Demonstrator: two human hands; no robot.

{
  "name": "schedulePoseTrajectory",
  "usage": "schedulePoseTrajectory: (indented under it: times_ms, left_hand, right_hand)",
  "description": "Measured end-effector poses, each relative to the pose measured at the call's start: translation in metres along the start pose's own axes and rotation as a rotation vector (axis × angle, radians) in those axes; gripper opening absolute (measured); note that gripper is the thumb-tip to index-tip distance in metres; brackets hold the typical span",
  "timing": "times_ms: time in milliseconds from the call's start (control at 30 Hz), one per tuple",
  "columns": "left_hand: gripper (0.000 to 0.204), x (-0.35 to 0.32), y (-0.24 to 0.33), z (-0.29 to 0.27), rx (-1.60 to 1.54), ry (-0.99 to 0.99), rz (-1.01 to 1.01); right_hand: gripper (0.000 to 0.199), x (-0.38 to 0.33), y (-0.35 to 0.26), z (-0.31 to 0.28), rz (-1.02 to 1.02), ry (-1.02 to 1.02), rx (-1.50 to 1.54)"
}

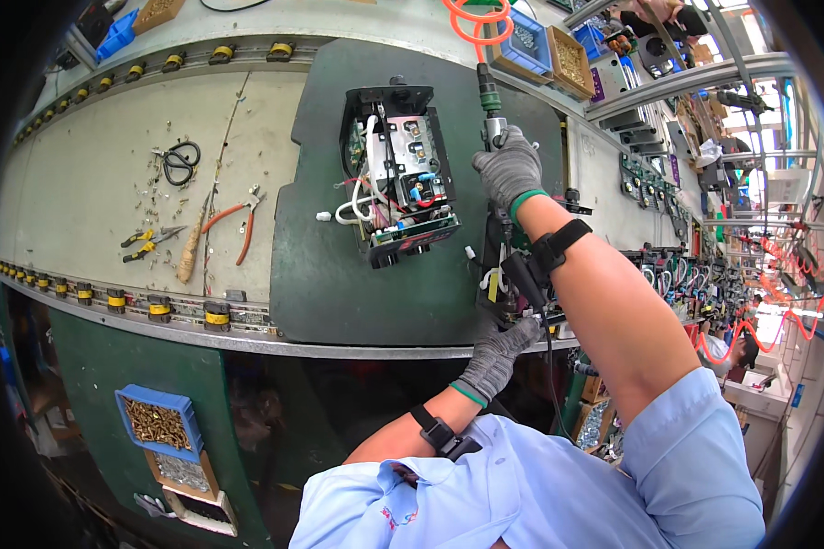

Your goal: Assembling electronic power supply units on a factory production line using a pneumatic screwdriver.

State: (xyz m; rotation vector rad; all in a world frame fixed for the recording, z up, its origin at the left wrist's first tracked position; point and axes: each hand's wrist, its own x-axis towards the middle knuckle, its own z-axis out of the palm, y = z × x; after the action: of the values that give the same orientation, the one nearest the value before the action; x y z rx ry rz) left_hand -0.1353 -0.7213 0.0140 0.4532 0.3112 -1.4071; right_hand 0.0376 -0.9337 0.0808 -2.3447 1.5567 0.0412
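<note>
My right hand, in a grey knit glove with a green cuff, is wrapped round an air screwdriver held upright. Its bit end goes down toward a second electronic unit, mostly covered by my right forearm and wrist strap. At the bench's front edge my left hand, gloved alike, rests against that unit's near end; its fingers are blurred, so their grip is unclear. To the left, an opened black-cased electronic unit with heat sinks, white cables and a circuit board stands apart from both hands on the green board.
Orange-handled pliers, yellow-handled cutters, a wooden-handled tool and scattered screws lie left. Yellow-black rollers line the bench. An orange coiled hose hangs above; blue screw bins stand behind. More units line the right.
</note>
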Motion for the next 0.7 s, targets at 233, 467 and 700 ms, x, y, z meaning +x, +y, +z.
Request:
schedulePoseTrajectory:
  times_ms: [233, 467, 700]
  left_hand:
    - [0.035, 0.000, 0.006, 0.000, 0.122, -0.017, -0.017]
    - [0.037, -0.006, 0.015, 0.017, 0.048, 0.049, -0.118]
    - [0.054, -0.002, 0.063, -0.004, 0.358, 0.013, -0.384]
  right_hand:
    - [0.042, 0.002, 0.006, 0.000, -0.039, 0.012, 0.135]
    - [0.055, 0.014, 0.018, -0.003, -0.030, -0.086, 0.243]
    - [0.044, -0.017, -0.056, -0.079, -0.268, -0.218, 0.566]
